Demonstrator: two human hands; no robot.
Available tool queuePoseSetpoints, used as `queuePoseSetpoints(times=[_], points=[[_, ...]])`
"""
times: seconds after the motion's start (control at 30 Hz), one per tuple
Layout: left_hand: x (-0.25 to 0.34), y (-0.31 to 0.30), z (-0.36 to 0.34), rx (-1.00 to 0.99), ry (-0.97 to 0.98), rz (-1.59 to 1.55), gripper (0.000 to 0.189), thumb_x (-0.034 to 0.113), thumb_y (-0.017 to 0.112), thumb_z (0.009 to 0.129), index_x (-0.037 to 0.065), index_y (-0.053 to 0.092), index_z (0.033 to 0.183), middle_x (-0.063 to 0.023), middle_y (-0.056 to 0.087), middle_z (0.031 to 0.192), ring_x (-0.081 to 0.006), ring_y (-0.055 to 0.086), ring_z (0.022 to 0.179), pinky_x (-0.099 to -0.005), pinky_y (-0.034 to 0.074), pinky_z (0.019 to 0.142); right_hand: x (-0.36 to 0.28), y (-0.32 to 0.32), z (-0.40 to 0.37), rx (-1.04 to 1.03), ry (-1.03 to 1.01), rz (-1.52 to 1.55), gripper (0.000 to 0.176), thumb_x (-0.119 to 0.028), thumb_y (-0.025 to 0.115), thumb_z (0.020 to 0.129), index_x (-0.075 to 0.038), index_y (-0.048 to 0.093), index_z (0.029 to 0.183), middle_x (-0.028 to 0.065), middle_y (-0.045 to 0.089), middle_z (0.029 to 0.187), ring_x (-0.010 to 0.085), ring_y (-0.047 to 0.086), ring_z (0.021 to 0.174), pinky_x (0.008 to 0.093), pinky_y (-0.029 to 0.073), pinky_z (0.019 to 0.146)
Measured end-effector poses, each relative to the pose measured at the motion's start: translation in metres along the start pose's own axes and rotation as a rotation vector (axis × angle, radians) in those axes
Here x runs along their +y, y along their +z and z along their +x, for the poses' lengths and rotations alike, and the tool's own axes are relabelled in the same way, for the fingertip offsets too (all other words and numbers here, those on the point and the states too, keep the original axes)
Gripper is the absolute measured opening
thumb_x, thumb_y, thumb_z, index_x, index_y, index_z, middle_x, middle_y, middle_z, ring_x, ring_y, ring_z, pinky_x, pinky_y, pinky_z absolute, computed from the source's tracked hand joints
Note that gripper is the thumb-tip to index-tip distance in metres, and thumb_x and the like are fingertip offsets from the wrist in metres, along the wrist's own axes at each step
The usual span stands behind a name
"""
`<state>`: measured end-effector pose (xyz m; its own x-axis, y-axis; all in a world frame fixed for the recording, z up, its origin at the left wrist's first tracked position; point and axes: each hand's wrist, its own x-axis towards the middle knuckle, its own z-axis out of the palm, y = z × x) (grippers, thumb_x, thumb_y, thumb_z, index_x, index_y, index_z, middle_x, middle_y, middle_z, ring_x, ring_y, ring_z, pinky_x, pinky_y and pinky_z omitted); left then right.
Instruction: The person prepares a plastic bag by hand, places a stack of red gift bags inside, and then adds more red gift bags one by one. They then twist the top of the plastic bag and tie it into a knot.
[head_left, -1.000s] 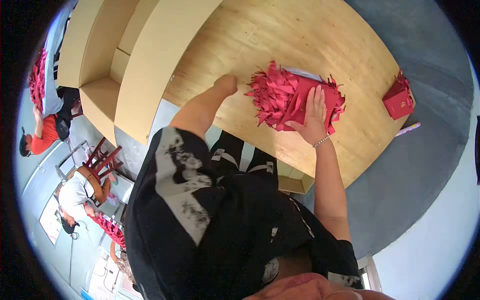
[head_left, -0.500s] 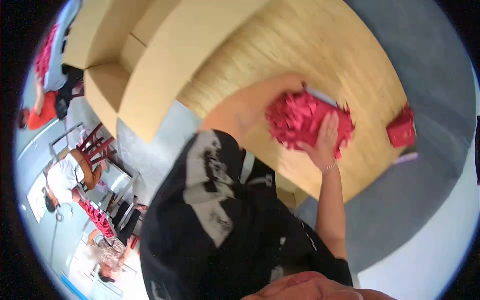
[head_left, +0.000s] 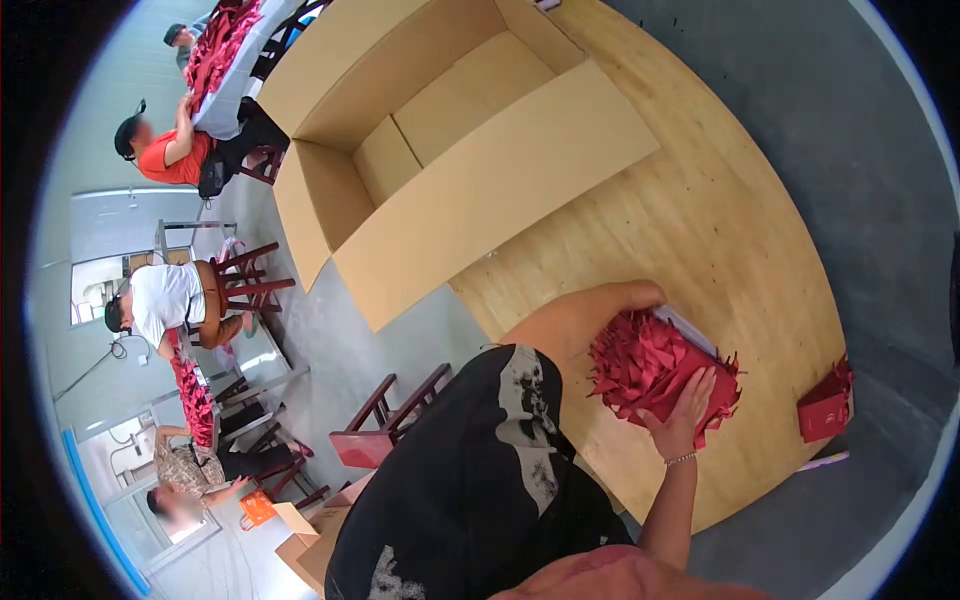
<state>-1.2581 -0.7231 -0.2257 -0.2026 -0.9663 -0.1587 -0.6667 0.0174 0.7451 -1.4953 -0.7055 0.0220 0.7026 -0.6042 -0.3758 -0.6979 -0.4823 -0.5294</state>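
Observation:
A thick bundle of red paper-like pieces with ragged, ribbon-like strips (head_left: 650,355) rests on the wooden table near my body. My right hand (head_left: 685,405), with a bracelet at the wrist, lies flat on the bundle's smooth red face, fingers stretched out. Around the bundle's far side bends my left arm, and my left hand (head_left: 645,293) is at its upper edge with the fingers hidden. A pale grey-white strip (head_left: 685,328) shows along that edge. Toward the table's right edge stands a small red box or bag (head_left: 825,412) with a small mark and strips on it.
A large open cardboard carton (head_left: 510,190) has its flap over the wooden table (head_left: 740,260). A purple-white object (head_left: 825,461) is by the table edge. A dark red stool (head_left: 375,430) and another carton (head_left: 315,540) are at lower left. Several people work at tables with red pieces.
My view has shifted, so the carton, table and bundle appear lower and further right. Both hands stay at the bundle, the right one still flat on it.

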Motion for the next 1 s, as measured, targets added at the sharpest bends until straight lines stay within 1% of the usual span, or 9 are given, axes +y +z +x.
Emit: queuePoseSetpoints(times=[0.07,0.17,0.4,0.5,0.57,0.63,0.73,0.93,1.0], points=[[-0.005,0.004,-0.006,-0.194,-0.369,-0.712,0.024,0.024,0.060,0.068,0.001,0.064,0.077,-0.0119,0.061,0.070,-0.0239,0.057,0.065,-0.0388,0.044,0.060,-0.002,-0.001,0.001,-0.003,0.013,0.003,0.128,-0.035,0.084,0.057,-0.006,-0.003,0.147,0.0188,-0.005,0.153,0.0387,-0.001,0.141,0.0514,0.007,0.111],[0.026,-0.040,-0.016,-0.327,-0.378,-0.492,0.022,0.020,0.063,0.063,0.001,0.061,0.075,-0.0071,0.058,0.067,-0.0175,0.053,0.064,-0.0354,0.041,0.057,-0.004,-0.001,-0.001,-0.011,0.036,0.010,0.128,-0.033,0.084,0.057,-0.006,-0.004,0.147,0.0183,-0.006,0.153,0.0382,-0.002,0.141,0.0511,0.007,0.111],[0.037,-0.058,-0.018,-0.411,-0.372,-0.518,0.025,0.021,0.066,0.060,0.002,0.063,0.075,-0.0094,0.062,0.069,-0.0216,0.056,0.063,-0.0359,0.043,0.059,-0.005,-0.003,-0.001,-0.028,0.062,0.009,0.128,-0.033,0.084,0.058,-0.006,-0.005,0.147,0.0180,-0.007,0.153,0.0381,-0.002,0.141,0.0526,0.008,0.110],[0.050,-0.059,-0.022,-0.334,-0.334,-0.223,0.029,0.026,0.067,0.062,0.001,0.065,0.077,-0.0153,0.065,0.075,-0.0291,0.062,0.070,-0.0390,0.047,0.064,-0.007,-0.004,0.000,-0.035,0.069,0.004,0.128,-0.035,0.083,0.058,-0.006,-0.005,0.146,0.0181,-0.007,0.153,0.0379,-0.003,0.141,0.0526,0.007,0.111],[0.064,-0.057,-0.025,-0.191,-0.446,0.006,0.032,0.032,0.067,0.064,0.004,0.067,0.080,-0.0185,0.065,0.082,-0.0352,0.063,0.078,-0.0423,0.049,0.070,-0.003,-0.002,0.000,-0.028,0.044,0.008,0.128,-0.035,0.083,0.058,-0.006,-0.005,0.146,0.0181,-0.007,0.153,0.0379,-0.003,0.141,0.0522,0.007,0.111],[0.064,-0.059,-0.030,-0.174,-0.446,0.014,0.034,0.036,0.066,0.067,0.006,0.068,0.083,-0.0175,0.065,0.084,-0.0358,0.063,0.081,-0.0431,0.050,0.074,-0.002,-0.001,0.000,-0.013,0.028,0.007,0.128,-0.034,0.083,0.058,-0.006,-0.005,0.146,0.0179,-0.008,0.153,0.0369,-0.004,0.141,0.0506,0.005,0.111],[0.063,-0.053,-0.035,-0.068,-0.438,-0.092,0.029,0.030,0.064,0.068,0.006,0.069,0.083,-0.0178,0.066,0.087,-0.0355,0.064,0.084,-0.0436,0.051,0.075,-0.005,-0.003,0.000,-0.031,0.033,-0.019,0.128,-0.033,0.083,0.058,-0.006,-0.006,0.146,0.0177,-0.008,0.153,0.0358,-0.004,0.141,0.0495,0.004,0.112],[0.093,-0.064,-0.061,0.074,-0.531,0.014,0.025,0.024,0.062,0.069,0.007,0.066,0.087,-0.0156,0.066,0.087,-0.0341,0.064,0.085,-0.0429,0.052,0.074,-0.007,-0.003,0.000,-0.033,0.048,-0.018,0.127,-0.033,0.083,0.058,-0.005,-0.005,0.146,0.0177,-0.007,0.153,0.0357,-0.003,0.141,0.0495,0.004,0.112],[0.099,-0.061,-0.071,0.275,-0.406,-0.015,0.024,0.022,0.060,0.073,0.004,0.061,0.088,-0.0182,0.064,0.087,-0.0371,0.062,0.085,-0.0454,0.050,0.073,-0.007,-0.004,0.003,-0.028,0.031,-0.015,0.127,-0.032,0.083,0.058,-0.005,-0.005,0.146,0.0185,-0.006,0.153,0.0365,-0.003,0.141,0.0493,0.004,0.112]])
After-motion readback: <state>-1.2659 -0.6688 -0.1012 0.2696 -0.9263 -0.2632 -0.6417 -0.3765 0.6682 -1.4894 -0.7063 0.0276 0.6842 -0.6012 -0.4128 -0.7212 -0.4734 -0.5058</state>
